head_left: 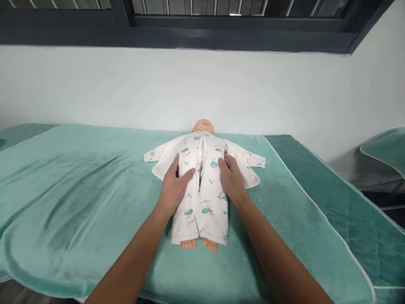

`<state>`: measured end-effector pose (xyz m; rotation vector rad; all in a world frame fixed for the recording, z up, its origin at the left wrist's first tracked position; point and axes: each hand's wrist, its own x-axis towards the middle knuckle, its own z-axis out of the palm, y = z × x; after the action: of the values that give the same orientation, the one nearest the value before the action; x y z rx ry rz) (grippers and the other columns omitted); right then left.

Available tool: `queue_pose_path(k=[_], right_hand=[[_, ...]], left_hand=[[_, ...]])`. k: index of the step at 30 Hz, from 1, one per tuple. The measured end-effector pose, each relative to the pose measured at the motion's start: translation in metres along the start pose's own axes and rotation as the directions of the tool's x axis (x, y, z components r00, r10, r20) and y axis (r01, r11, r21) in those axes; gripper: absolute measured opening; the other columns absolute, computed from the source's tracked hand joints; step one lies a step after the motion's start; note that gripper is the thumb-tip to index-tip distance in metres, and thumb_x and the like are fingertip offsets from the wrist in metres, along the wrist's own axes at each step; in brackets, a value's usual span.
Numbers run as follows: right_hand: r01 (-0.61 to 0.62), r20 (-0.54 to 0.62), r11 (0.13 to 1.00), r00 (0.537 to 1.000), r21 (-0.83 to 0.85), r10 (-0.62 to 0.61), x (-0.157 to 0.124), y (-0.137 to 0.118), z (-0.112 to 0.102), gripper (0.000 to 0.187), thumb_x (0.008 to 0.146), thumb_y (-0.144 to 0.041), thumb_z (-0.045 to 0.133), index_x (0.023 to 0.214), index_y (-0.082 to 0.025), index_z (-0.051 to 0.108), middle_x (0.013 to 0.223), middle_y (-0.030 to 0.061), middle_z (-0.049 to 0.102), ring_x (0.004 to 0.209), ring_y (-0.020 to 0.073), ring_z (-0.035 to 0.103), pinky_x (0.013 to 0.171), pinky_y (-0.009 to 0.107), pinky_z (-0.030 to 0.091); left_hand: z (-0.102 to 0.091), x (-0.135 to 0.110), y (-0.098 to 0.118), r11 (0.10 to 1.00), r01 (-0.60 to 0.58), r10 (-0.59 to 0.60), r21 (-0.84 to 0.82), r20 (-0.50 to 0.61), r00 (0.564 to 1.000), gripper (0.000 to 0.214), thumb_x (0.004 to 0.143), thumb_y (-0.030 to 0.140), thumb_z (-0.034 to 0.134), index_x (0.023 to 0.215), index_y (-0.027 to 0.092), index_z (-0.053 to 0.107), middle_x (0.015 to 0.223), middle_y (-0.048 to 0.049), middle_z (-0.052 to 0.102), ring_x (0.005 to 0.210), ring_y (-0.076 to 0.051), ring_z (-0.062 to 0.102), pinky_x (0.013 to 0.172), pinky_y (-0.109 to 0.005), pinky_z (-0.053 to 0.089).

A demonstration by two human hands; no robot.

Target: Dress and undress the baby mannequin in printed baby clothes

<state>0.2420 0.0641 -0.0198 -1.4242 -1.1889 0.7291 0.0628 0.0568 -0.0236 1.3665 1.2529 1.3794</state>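
A baby doll (203, 126) lies on its back, head toward the wall and bare toes toward me. White baby trousers (207, 198) printed with small bears cover its legs and reach high up its body. A white baby jacket (238, 154) is spread open beneath it, sleeves stretched out to both sides. My left hand (174, 185) grips the left side of the trousers, thumb on top and fingers along the edge. On the opposite side my right hand (232, 177) holds the cloth the same way. The fingertips under the edges are partly hidden.
A light green plush blanket (95, 190) lies beneath the doll, wrinkled at the left. Darker green quilted cloth (348, 198) shows at the right. Behind stands a white wall (126, 88) below a dark window frame (221, 36). Another green-covered surface (387, 147) is at far right.
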Motion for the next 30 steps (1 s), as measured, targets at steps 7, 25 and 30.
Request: queue_pose_path(k=[7,25,30], right_hand=[[0.104,0.100,0.978,0.991,-0.183,-0.087,0.006,0.033,-0.017,0.036,0.096,-0.040,0.046,0.122,-0.021,0.060,0.120,0.0080,0.067,0.111,0.0219,0.061,0.100,0.038,0.046],[0.541,0.449,0.414,0.840,-0.733,-0.303,-0.040,0.026,-0.042,0.016,0.091,-0.011,0.051,0.088,-0.021,0.063,0.100,0.0073,0.067,0.093,0.0237,0.054,0.080,0.036,0.038],[0.557,0.435,0.410,0.827,-0.722,-0.357,-0.048,0.026,-0.047,0.017,0.088,-0.010,0.053,0.078,-0.021,0.061,0.086,0.0055,0.065,0.085,0.0218,0.052,0.077,0.034,0.035]], left_hand=[[-0.019,0.005,-0.025,0.995,0.047,-0.045,0.092,-0.020,0.999,0.044,0.091,0.047,0.054,0.129,0.028,0.065,0.136,-0.0038,0.065,0.127,-0.028,0.058,0.109,-0.045,0.044],[-0.050,0.008,-0.046,0.423,-0.495,0.246,0.759,0.429,0.869,0.021,0.087,0.021,0.050,0.092,0.023,0.070,0.099,-0.0101,0.064,0.093,-0.029,0.054,0.080,-0.041,0.043],[-0.055,-0.002,-0.046,0.427,-0.524,0.330,0.737,0.412,0.849,0.016,0.090,0.021,0.050,0.082,0.022,0.063,0.094,-0.0100,0.063,0.087,-0.027,0.051,0.075,-0.040,0.041]])
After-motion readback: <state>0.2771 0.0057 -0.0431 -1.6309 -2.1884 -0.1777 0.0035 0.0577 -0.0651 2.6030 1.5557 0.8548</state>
